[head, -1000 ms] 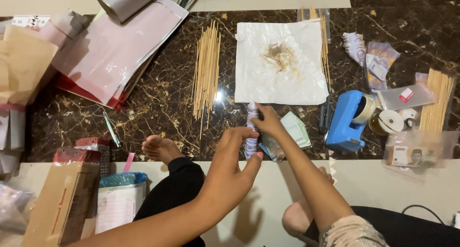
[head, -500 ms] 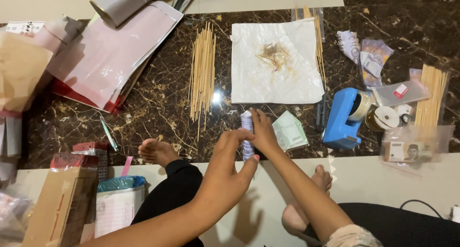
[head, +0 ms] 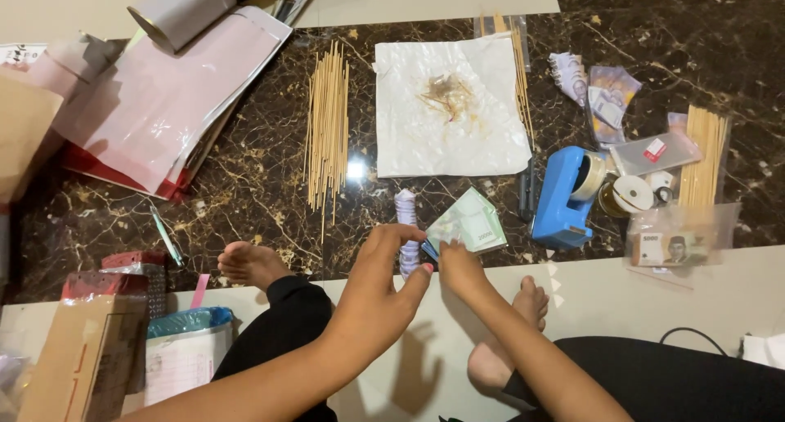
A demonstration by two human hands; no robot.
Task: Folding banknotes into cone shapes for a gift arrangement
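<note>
Banknotes (head: 468,223), a greenish fan, sit pinched in my right hand (head: 458,268); my left hand (head: 380,285) pinches their near-left corner beside a rolled note (head: 405,217).

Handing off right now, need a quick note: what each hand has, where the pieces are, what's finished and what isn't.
Left hand: fingers curled beside the rolled banknote, touching the fan's near corner.
Right hand: pinching the fanned green banknotes at their near corner.
Both lie on the dark marble floor, with the skewer bundle to the left and the blue tape dispenser to the right.
Done: one note rolled; two folded notes lie at far right.
Left: the fan is loose, with no skewer or tape on it.
</note>
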